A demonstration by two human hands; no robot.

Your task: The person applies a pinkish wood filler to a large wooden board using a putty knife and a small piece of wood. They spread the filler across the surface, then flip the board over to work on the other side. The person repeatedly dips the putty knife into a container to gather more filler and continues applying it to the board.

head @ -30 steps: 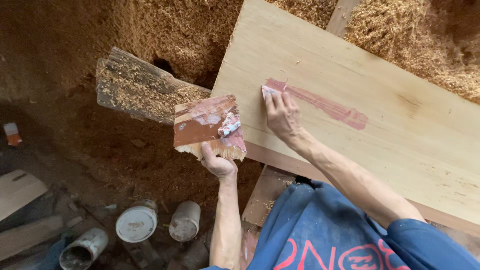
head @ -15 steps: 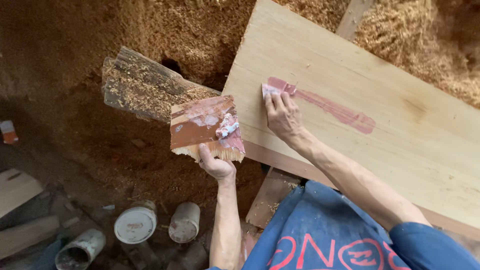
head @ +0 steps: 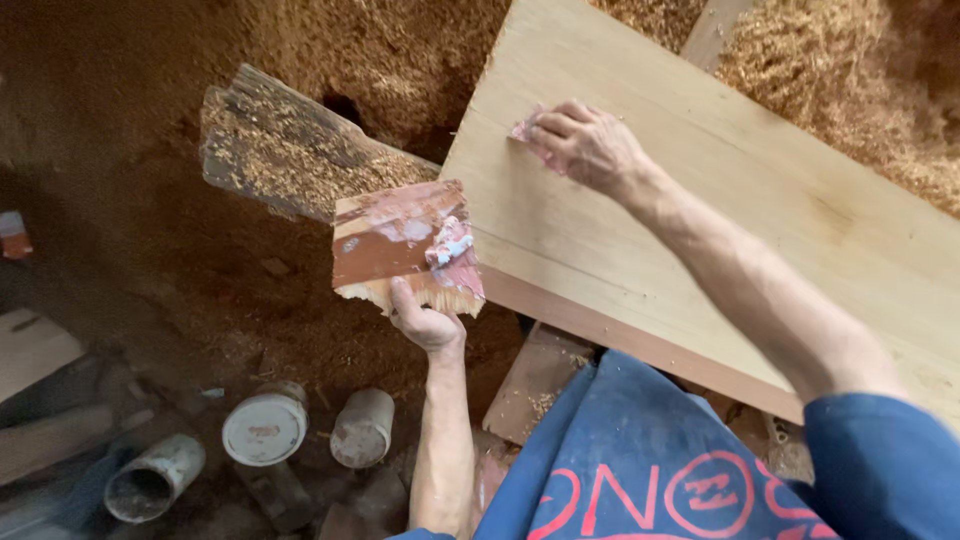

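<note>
Pressing a small pink-smeared scraper [head: 527,130] flat on the pale plank [head: 720,210], the right hand [head: 590,148] spreads filler while the left hand [head: 425,322] grips a paste-laden wood scrap [head: 400,245] close by as a palette.

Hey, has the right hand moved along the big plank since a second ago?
Yes. The right hand has slid up the plank toward its far left corner, now covering the pink streak.
</note>
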